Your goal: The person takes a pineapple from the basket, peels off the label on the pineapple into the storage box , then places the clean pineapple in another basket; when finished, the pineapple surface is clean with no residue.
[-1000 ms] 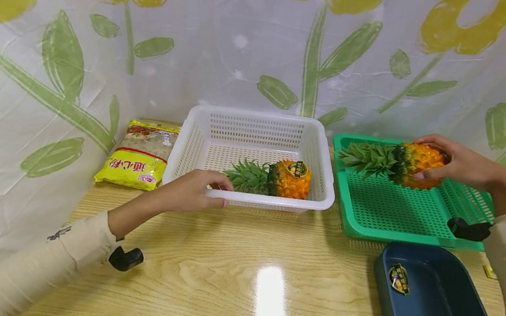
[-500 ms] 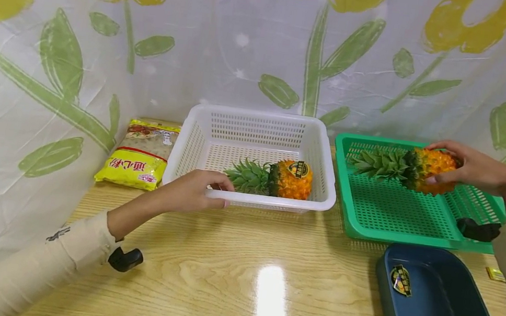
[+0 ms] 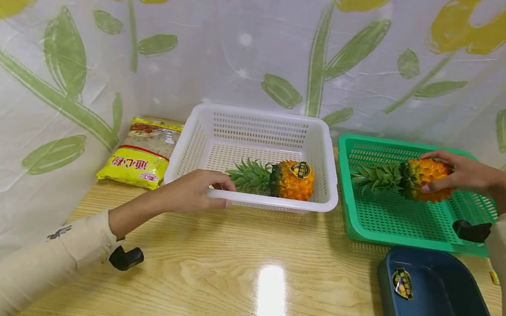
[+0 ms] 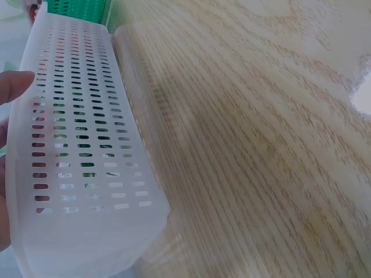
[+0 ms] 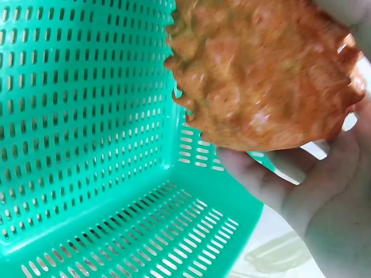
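Observation:
My right hand grips an orange pineapple by its fruit, with the green crown pointing left. The fruit is over the inside of a green plastic basket; whether it touches the bottom I cannot tell. In the right wrist view, the spiky fruit lies against the fingers beside the basket's slotted wall. With thumb outside and fingers inside, my left hand holds the front rim of a white slotted basket. Inside that basket lies another pineapple with a black-and-gold label, its crown toward my left fingers.
A yellow bag of dried food stands left of the white basket. A dark blue tray with a loose label inside sits in front of the green basket. Wood-grain table lies in front; a flower-printed curtain hangs behind.
The right hand has carried the pineapple to the right, then lowered it a little into the green basket. The left hand has stayed on the white basket's rim.

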The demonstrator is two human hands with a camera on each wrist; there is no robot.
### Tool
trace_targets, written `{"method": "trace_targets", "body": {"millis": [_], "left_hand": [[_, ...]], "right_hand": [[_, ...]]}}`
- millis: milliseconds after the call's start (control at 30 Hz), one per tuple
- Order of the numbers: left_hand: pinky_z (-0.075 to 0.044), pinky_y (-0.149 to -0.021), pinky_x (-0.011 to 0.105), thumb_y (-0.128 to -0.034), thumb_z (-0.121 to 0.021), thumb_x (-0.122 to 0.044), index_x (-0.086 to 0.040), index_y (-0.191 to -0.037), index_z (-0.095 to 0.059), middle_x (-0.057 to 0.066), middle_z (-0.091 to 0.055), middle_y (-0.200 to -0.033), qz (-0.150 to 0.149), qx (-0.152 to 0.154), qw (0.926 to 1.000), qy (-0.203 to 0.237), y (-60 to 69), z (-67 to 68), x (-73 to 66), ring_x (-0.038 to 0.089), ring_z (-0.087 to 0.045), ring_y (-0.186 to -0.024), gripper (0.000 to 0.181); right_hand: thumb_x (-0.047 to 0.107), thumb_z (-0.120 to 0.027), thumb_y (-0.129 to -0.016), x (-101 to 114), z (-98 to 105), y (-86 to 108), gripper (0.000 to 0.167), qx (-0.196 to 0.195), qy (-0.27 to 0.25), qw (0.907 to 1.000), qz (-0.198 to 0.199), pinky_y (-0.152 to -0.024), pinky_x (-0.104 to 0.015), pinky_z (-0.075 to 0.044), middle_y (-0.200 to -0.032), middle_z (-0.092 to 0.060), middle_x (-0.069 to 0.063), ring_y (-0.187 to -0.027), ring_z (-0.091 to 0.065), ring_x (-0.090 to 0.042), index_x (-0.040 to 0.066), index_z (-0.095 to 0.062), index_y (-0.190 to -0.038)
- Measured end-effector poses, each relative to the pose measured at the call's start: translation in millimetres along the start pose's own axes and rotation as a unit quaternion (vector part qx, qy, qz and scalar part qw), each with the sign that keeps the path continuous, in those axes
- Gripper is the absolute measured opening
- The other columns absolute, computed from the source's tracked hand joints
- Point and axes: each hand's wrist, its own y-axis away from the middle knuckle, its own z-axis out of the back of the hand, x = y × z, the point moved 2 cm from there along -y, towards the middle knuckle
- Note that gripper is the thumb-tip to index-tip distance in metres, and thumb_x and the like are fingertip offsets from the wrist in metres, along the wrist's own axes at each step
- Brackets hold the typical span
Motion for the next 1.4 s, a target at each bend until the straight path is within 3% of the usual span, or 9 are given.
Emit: {"method": "trace_targets", "body": {"millis": [167,267,400,500,733,933,1400], "left_hand": [[-0.05,-0.087,0.036,-0.0917,-0.074,-0.024,-0.019,-0.11,-0.07,-0.008,-0.069,-0.101,-0.002,0.001,1.0,-0.002,0.0,-0.8,1.1,0.011,-0.063,-0.096,0.019],[-0.05,-0.087,0.036,-0.0918,-0.074,-0.026,-0.019,-0.11,-0.07,-0.008,-0.07,-0.101,-0.002,0.001,1.0,-0.004,0.3,-0.8,1.0,0.011,-0.063,-0.096,0.02],[-0.05,-0.086,0.035,-0.0921,-0.074,-0.027,-0.019,-0.11,-0.07,-0.008,-0.07,-0.101,-0.001,0.001,1.0,-0.006,0.3,-1.0,0.7,0.011,-0.063,-0.095,0.019],[-0.05,-0.086,0.035,-0.0925,-0.073,-0.026,-0.02,-0.109,-0.07,-0.008,-0.069,-0.101,-0.001,0.002,0.9999,-0.01,0.0,-1.2,0.0,0.011,-0.062,-0.095,0.018],[-0.05,-0.087,0.036,-0.0927,-0.073,-0.023,-0.019,-0.11,-0.07,-0.007,-0.069,-0.102,0.003,0.001,0.9999,-0.015,-0.1,-0.8,-1.1,0.013,-0.062,-0.097,0.018],[-0.05,-0.086,0.036,-0.093,-0.073,-0.026,-0.019,-0.109,-0.07,-0.007,-0.069,-0.101,0.003,0.001,0.9999,-0.017,0.7,-0.7,-0.8,0.012,-0.062,-0.095,0.018],[-0.05,-0.087,0.035,-0.0934,-0.072,-0.029,-0.019,-0.11,-0.07,-0.006,-0.069,-0.102,0.006,0.002,0.9998,-0.019,0.7,-0.9,-0.2,0.012,-0.063,-0.096,0.019]], "right_hand": [[0.015,-0.073,-0.092,-2,-2,-6.5,0.075,-0.001,0.003,0.9998,-0.017,-0.072,-0.039,-0.055,-0.126,-0.05,-0.028,-0.094,-0.062,-0.022,0.005,-0.027,-0.151],[0.014,-0.073,-0.092,-3,-2,-9.2,0.077,0.006,0.003,0.9998,-0.017,-0.076,-0.044,-0.054,-0.137,-0.039,-0.035,-0.109,-0.058,-0.039,0.004,-0.025,-0.151],[0.015,-0.073,-0.093,-5,-3,-12.0,0.078,0.014,0.006,0.9997,-0.018,-0.082,-0.052,-0.052,-0.147,-0.023,-0.041,-0.125,-0.04,-0.056,0.002,-0.024,-0.152],[0.014,-0.073,-0.092,-6,-5,-13.9,0.078,0.018,0.016,0.9995,-0.018,-0.082,-0.055,-0.051,-0.146,-0.024,-0.042,-0.124,-0.04,-0.058,0.0,-0.025,-0.151],[0.015,-0.076,-0.089,-6,-8,-16.7,0.079,0.011,0.049,0.9985,-0.022,-0.081,-0.052,-0.052,-0.131,-0.045,-0.039,-0.109,-0.056,-0.045,-0.002,-0.028,-0.149],[0.022,-0.079,-0.088,-8,-9,-17.0,0.083,0.032,0.074,0.9959,-0.04,-0.09,-0.069,-0.043,-0.142,-0.028,-0.046,-0.126,-0.034,-0.062,-0.003,-0.028,-0.149],[0.026,-0.08,-0.086,-13,-12,-20.4,0.089,0.045,0.083,0.9942,-0.051,-0.094,-0.073,-0.039,-0.147,-0.02,-0.046,-0.129,-0.025,-0.065,-0.005,-0.026,-0.15]]}}
